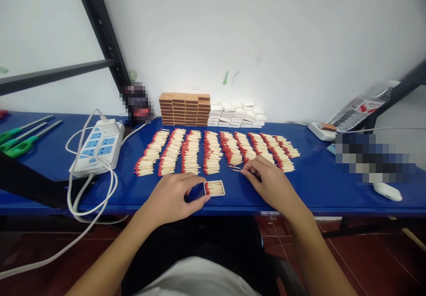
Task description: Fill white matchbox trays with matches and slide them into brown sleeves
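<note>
A small open matchbox tray (214, 188) half filled with red-tipped matches lies near the front edge of the blue table (316, 176). My left hand (175, 196) pinches the tray's left end between thumb and fingers. My right hand (268, 181) rests on the table to the tray's right, its fingertips closed on a few loose matches (237, 168) at the near end of the rows. Several rows of matches (216, 151) are laid out beyond both hands.
Brown matchbox sleeves (184, 108) are stacked against the wall beside a pile of white inner trays (236, 115). A white power strip (98, 147) with looping cable sits at left, green-handled scissors (20, 138) beyond it. A white device (386, 191) lies at right.
</note>
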Motion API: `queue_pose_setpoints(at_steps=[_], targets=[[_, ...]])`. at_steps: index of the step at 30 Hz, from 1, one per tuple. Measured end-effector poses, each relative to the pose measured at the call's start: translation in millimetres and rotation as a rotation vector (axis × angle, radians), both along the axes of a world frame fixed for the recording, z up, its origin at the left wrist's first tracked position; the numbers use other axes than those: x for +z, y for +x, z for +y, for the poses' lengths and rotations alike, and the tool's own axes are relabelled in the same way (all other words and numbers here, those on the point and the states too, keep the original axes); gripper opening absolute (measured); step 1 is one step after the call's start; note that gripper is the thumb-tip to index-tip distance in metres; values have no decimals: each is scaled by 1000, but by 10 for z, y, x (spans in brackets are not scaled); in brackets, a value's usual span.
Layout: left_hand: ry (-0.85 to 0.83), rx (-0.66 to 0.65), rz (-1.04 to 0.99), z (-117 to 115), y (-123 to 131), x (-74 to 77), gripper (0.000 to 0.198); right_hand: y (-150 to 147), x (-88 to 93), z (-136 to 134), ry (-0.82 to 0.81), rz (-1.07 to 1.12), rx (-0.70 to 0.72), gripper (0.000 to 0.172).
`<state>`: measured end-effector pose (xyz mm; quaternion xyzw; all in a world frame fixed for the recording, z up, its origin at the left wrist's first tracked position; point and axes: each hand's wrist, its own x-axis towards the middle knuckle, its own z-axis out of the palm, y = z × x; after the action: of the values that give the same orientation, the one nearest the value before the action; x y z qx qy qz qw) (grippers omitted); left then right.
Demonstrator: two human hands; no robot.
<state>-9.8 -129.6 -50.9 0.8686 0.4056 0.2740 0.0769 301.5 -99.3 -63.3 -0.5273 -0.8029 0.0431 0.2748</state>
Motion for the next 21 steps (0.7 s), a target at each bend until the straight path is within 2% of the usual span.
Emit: queue_pose_setpoints(at_steps=[21], targets=[[-3, -4, 1, -1, -7, -5, 29, -51, -66, 143, 31, 20, 76, 14]])
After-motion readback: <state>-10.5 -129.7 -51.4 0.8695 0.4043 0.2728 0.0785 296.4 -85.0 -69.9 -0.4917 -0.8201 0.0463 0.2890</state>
